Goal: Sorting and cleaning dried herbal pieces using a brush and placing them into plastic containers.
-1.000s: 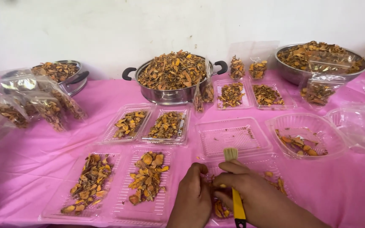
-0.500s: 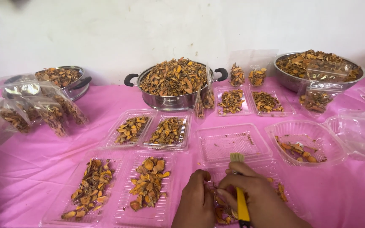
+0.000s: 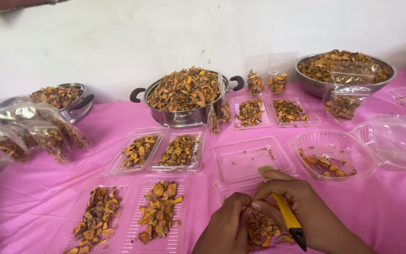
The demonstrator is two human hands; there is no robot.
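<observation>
My right hand point(image 3: 301, 207) grips a small brush with a yellow handle point(image 3: 285, 214) and pale bristles, held over a clear plastic tray point(image 3: 261, 230) of dried orange-brown pieces at the bottom edge. My left hand point(image 3: 226, 226) sits beside it with fingers curled onto the same tray, pinching at the pieces; whether it holds one is hidden. Just beyond the brush tip lies an almost bare clear hinged tray point(image 3: 247, 160).
A pink cloth point(image 3: 43, 188) covers the table. A handled steel pot point(image 3: 184, 96), a steel bowl point(image 3: 341, 70) and a lidded pan point(image 3: 66, 99) hold heaps of dried pieces. Several filled clear trays, a clear bowl point(image 3: 334, 153) and plastic bags point(image 3: 29, 131) surround them.
The view has tipped upward slightly, so my hands and the near tray sit lower in frame. The brush stays in my right hand, angled a bit more upright.
</observation>
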